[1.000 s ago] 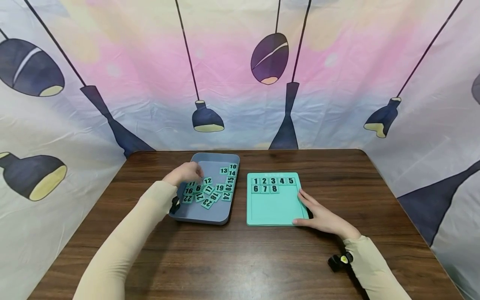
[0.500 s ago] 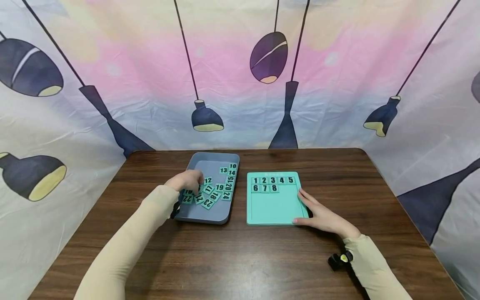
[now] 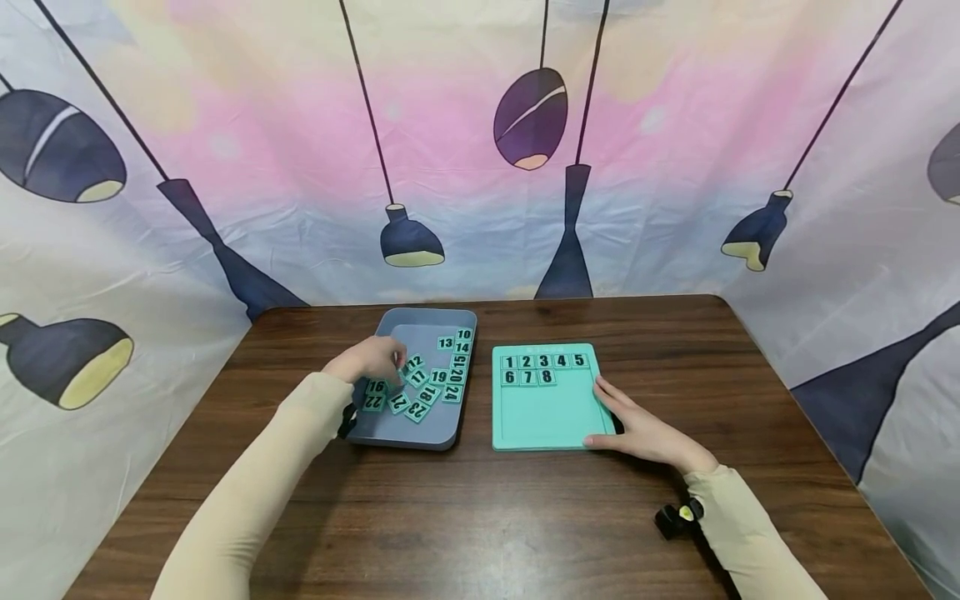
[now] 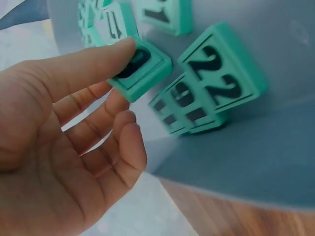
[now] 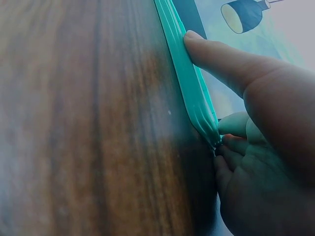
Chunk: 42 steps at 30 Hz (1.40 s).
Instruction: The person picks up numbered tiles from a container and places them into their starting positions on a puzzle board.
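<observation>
My left hand is over the left part of the grey-blue tray. Between its thumb and fingers it pinches a green number tile, whose digit the thumb partly covers in the left wrist view. Tile 22 and tile 16 lie on the tray close beside that hand. To the right is a square turquoise board with tiles 1 to 5 in its top row and 6, 7 and 8 below. My right hand rests spread at the board's front right corner, thumb along the front edge, fingers against the right side.
Several more number tiles lie loose in the tray, among them tile 23, tile 19 and a column along its right wall. Both tray and board stand on a brown wooden table. A lamp-patterned cloth hangs behind.
My left hand has dipped among the tiles and risen slightly; the tile reading like a 6 beside tile 16 has left its spot. Tile 12 has turned a little. My right hand stays put.
</observation>
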Tool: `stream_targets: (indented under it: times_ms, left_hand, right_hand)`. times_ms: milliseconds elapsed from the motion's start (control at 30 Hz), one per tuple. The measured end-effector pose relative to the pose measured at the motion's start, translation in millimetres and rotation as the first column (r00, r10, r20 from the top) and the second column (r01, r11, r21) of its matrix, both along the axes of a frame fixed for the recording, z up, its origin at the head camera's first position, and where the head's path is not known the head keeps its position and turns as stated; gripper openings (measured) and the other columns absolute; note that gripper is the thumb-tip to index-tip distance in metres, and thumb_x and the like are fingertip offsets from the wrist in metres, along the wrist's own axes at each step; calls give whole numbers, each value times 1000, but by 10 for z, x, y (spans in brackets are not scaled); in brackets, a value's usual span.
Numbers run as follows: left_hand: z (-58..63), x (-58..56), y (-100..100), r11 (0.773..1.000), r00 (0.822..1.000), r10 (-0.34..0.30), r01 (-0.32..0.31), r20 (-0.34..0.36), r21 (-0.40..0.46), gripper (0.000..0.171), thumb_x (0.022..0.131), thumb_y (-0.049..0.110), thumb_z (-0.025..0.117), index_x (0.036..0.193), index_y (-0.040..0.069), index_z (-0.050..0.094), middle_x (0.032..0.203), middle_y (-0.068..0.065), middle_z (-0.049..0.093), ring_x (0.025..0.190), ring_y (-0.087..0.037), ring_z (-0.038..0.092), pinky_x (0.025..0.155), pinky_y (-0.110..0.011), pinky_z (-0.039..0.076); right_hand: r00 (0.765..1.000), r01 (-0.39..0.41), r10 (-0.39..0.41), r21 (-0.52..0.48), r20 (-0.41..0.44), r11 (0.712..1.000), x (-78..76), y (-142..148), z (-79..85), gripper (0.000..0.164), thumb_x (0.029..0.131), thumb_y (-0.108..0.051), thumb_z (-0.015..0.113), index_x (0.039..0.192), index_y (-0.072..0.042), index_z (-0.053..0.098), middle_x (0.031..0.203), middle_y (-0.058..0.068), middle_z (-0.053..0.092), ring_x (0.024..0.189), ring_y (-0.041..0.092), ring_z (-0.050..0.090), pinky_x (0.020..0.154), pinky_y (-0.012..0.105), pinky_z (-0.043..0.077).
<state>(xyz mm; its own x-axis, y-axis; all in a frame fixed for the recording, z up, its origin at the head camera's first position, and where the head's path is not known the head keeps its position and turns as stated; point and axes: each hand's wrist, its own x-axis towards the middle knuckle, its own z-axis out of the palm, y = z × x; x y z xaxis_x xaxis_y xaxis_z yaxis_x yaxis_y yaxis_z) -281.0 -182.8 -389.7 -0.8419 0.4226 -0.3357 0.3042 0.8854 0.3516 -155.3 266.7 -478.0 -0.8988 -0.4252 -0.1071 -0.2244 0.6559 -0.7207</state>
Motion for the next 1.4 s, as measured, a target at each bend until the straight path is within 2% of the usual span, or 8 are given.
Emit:
stream_targets:
  times_ms: [233,400,633,833,967,1067,1267,1400]
  left_hand:
    - [124,-66,-11,989,998,48,-44,-28,143,15,93,8,70,89,6,56,75,-5,52,68,-22,48,66,-36,40]
    - [211,-99,131,948,994,108,-108,19,299,14,97,10,64,100,1,54,83,-10,59,75,-32,57,70,-41,46]
    - [260,-98,583,865,984,152,-178,92,470,29,98,10,64,122,-6,57,109,-20,63,106,-44,65,94,-51,53]
    - [231,-55,1127,848,988,96,-144,120,511,32,97,10,65,125,-6,64,111,-21,69,105,-39,67,94,-50,53]
    - [136,2,1511,851,990,42,-105,133,514,22,97,10,68,113,-4,69,104,-19,71,101,-38,69,90,-48,55]
    - [33,85,1732,874,993,7,-64,119,482,17,97,11,68,107,-2,72,99,-15,73,96,-34,71,86,-45,57]
    - [-179,223,2042,910,997,-56,26,60,414,15,97,13,69,90,1,74,83,-8,72,83,-28,71,73,-36,57]
    - [-263,255,2189,916,997,-68,55,19,398,20,96,12,69,82,-1,74,75,-9,71,75,-26,70,63,-27,52]
  right_hand:
    - [1000,-1,1,5,-2,1000,-18,18,3,104,90,-53,71,161,-4,14,169,14,2,152,41,8,113,64,26]
    - [1000,3,-3,10,-1,1000,-18,42,1,104,90,-54,71,161,-4,13,169,13,2,152,41,8,113,64,25]
    - [1000,9,-9,8,-3,1000,-4,58,-6,103,91,-53,71,161,-4,14,169,13,2,152,41,8,113,63,25]
    - [1000,9,-9,8,0,1000,8,51,-6,104,90,-54,71,161,-4,14,169,13,2,152,41,7,114,63,25]
    - [1000,15,-15,7,-1,1000,6,55,-7,104,90,-54,71,161,-5,13,169,12,2,152,41,7,113,63,25]
    - [1000,6,-6,2,1,1000,-11,34,-23,103,91,-53,71,161,-5,13,169,13,2,152,40,8,114,62,25]
    - [1000,-4,4,-8,11,1000,-27,-3,-28,102,92,-52,71,161,-4,13,169,13,2,152,41,8,114,62,25]
    - [1000,2,-2,-15,17,1000,-19,2,-28,102,92,-52,70,161,-4,13,169,13,1,152,40,7,114,62,25]
